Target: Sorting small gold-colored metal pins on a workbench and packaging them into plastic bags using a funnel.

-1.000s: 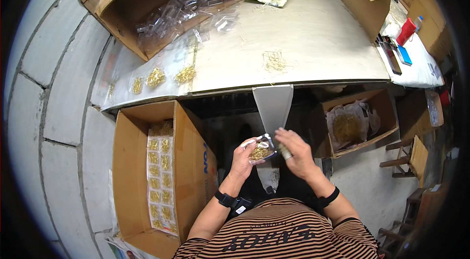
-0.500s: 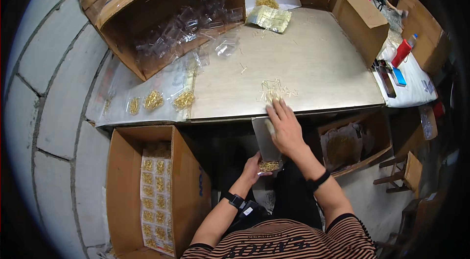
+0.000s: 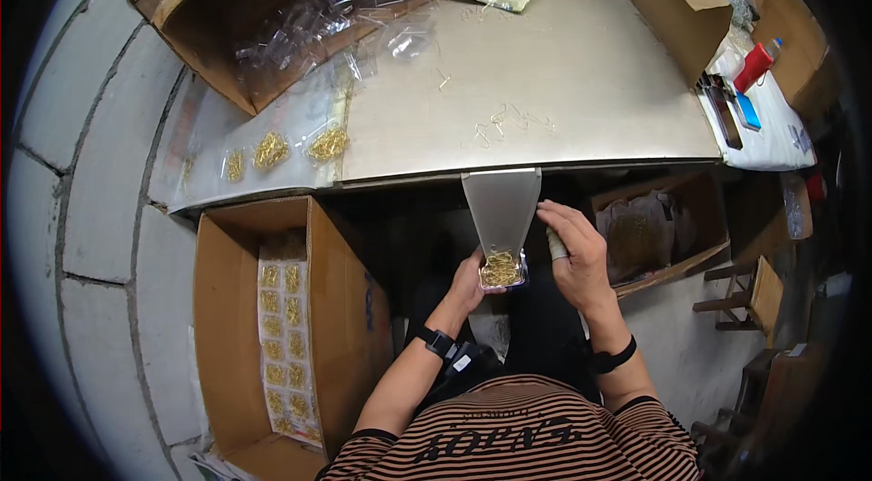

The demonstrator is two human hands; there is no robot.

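My left hand [image 3: 468, 284] grips a clear plastic bag [image 3: 523, 277] under the lower end of a grey metal chute [image 3: 502, 208]. Small gold-coloured metal pins [image 3: 500, 269] lie heaped at that end, in the bag's mouth; how many are inside it I cannot tell. The chute slopes down from the table's front edge. Just right of the chute, my right hand [image 3: 581, 258] hovers with its fingers stretched and apart, holding nothing. A pale wrap covers its thumb. On the metal tabletop [image 3: 563, 63], a few loose pins [image 3: 509, 120] are scattered near the edge above the chute.
A cardboard box [image 3: 213, 54] of clear bags lies open at the table's left. Filled bags [image 3: 271, 151] rest nearby. Below stands a carton [image 3: 236, 327] with rows of filled packs [image 3: 292, 310]. A wooden stool [image 3: 761, 299] is at the right.
My right hand has moved off the tabletop, down and to the right of the chute. Many pins have left the table edge, and the heap at the chute's lower end is larger. The view has shifted.
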